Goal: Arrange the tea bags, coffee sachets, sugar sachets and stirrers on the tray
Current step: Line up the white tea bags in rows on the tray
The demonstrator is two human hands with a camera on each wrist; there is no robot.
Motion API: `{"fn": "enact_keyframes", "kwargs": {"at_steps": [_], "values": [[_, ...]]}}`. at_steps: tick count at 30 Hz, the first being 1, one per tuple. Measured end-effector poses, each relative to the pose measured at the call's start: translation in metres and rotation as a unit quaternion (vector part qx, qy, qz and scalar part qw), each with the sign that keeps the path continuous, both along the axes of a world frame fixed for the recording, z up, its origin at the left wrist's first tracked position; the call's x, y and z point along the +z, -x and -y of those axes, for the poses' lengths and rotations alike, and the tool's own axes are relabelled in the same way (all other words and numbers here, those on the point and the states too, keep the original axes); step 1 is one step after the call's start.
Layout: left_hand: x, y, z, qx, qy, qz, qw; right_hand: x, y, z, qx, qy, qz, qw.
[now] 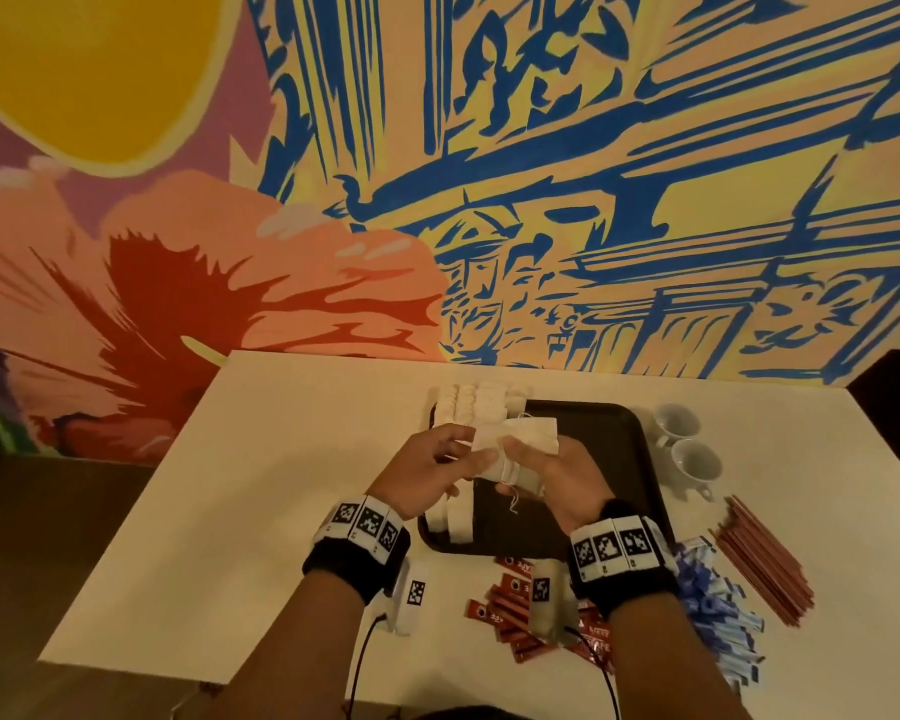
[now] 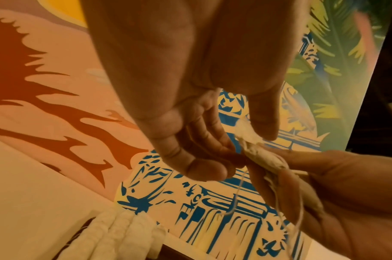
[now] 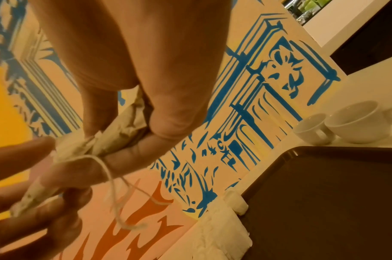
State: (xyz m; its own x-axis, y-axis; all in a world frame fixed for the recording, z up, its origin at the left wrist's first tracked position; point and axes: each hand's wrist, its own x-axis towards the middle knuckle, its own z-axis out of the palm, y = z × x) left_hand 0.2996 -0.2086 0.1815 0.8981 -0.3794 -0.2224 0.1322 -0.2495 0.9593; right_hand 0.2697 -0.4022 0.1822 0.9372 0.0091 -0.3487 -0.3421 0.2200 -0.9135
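Note:
Over the dark tray (image 1: 609, 459) both hands hold a small bundle of pale tea bags (image 1: 523, 438). My left hand (image 1: 466, 454) pinches one end of a tea bag (image 2: 260, 154) between thumb and fingers. My right hand (image 1: 526, 459) grips the rest of the tea bags (image 3: 123, 130), and a loose string (image 3: 114, 191) dangles from them. A row of tea bags (image 1: 463, 407) lies along the tray's left side, with more (image 1: 458, 517) nearer me. Red coffee sachets (image 1: 510, 605), blue sugar sachets (image 1: 718, 610) and brown stirrers (image 1: 765, 558) lie on the white table.
Two white cups (image 1: 687, 444) stand right of the tray, also seen as cups (image 3: 337, 124) from the right wrist. A painted wall (image 1: 541, 174) rises straight behind the table. The table's left part (image 1: 255, 485) is bare.

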Motion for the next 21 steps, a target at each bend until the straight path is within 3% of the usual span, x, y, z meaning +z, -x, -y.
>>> {"fn": "enact_keyframes", "kwargs": {"at_steps": [6, 12, 15, 21], "values": [[0.004, 0.022, -0.009, 0.018, 0.018, 0.037, 0.999, 0.004, 0.021, -0.017, 0.036, 0.010, 0.023, 0.999], [0.006, 0.034, -0.022, 0.076, 0.078, 0.022, 0.994, -0.001, 0.044, -0.011, 0.052, 0.036, 0.001, 0.998], [0.005, 0.038, -0.025, 0.103, 0.107, 0.017, 0.989, -0.003, 0.051, -0.001, 0.022, 0.032, -0.035, 0.999], [0.014, 0.047, -0.023, 0.052, 0.097, 0.124, 0.986, -0.006, 0.056, 0.019, -0.038, 0.000, -0.065, 0.997]]}}
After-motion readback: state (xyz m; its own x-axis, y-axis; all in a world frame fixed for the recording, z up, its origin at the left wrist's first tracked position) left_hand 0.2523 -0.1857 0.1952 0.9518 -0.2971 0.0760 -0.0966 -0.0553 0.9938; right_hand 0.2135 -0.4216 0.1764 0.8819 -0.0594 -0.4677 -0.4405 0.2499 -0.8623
